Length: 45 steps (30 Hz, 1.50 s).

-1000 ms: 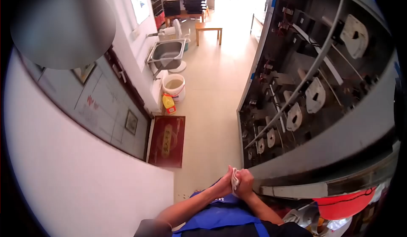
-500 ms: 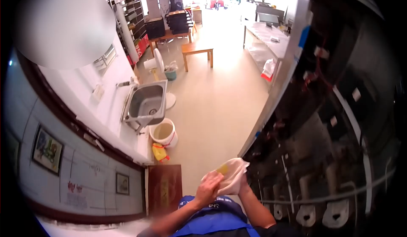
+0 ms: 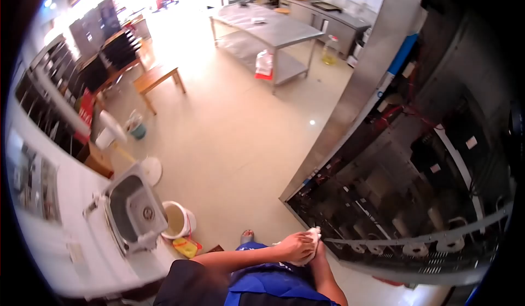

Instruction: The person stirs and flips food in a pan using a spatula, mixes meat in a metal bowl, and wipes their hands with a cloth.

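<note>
A white cloth (image 3: 315, 235) is bunched up in front of the blue apron (image 3: 273, 281). Across its near side, my left hand (image 3: 298, 247) is closed with bent fingers gripping the fabric. From the other side, my right hand (image 3: 319, 253) holds the same cloth; most of its fingers are hidden behind the fabric and the left hand. Both hands are close together, beside the open-sided dark metal machine (image 3: 377, 196) with wiring and several fittings inside.
At the lower left are a steel sink (image 3: 123, 205), a white bucket (image 3: 188, 221) and a yellow bag (image 3: 186, 247). Farther off stand a wooden bench (image 3: 158, 79), a teal bin (image 3: 138, 131) and a steel table (image 3: 295, 35) with a red-and-white bag on its lower shelf.
My view has turned right, showing more of the steel table and machine. The cloth was spread wider with a yellow patch showing; now it is bunched smaller between my hands.
</note>
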### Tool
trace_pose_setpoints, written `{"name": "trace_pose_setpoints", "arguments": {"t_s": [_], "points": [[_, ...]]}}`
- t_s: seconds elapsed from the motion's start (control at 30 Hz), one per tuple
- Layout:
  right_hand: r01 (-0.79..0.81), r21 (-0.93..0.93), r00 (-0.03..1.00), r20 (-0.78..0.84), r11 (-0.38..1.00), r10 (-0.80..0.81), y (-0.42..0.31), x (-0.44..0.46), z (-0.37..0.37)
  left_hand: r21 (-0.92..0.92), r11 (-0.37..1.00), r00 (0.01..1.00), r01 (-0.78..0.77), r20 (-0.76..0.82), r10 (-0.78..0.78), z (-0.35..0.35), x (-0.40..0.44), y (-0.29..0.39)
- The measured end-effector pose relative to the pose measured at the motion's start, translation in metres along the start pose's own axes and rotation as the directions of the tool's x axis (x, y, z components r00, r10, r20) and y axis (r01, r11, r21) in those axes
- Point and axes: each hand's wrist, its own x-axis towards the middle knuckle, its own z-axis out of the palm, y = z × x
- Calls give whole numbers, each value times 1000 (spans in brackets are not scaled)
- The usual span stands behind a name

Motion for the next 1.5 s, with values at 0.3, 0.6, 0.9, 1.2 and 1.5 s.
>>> {"name": "trace_pose_setpoints", "arguments": {"t_s": [0.3, 0.6, 0.9, 1.2, 1.5], "points": [[298, 455, 952, -80, 839, -295, 26, -119, 38, -228, 968, 966, -105, 208, 154, 64, 28, -3], [546, 409, 800, -513, 731, -311, 37, -271, -97, -252, 955, 863, -157, 434, 257, 287, 55, 127], [827, 463, 542, -806, 319, -237, -20, -424, -340, -11, 914, 515, -405, 823, 238, 461, 109, 262], [891, -138, 37, -927, 432, -373, -158, -507, -495, -439, 872, 767, 216, 630, 127, 637, 265, 341], [717, 15, 286, -918, 697, -274, -230, -619, -619, -468, 874, 924, 132, 377, 62, 771, 446, 373]]}}
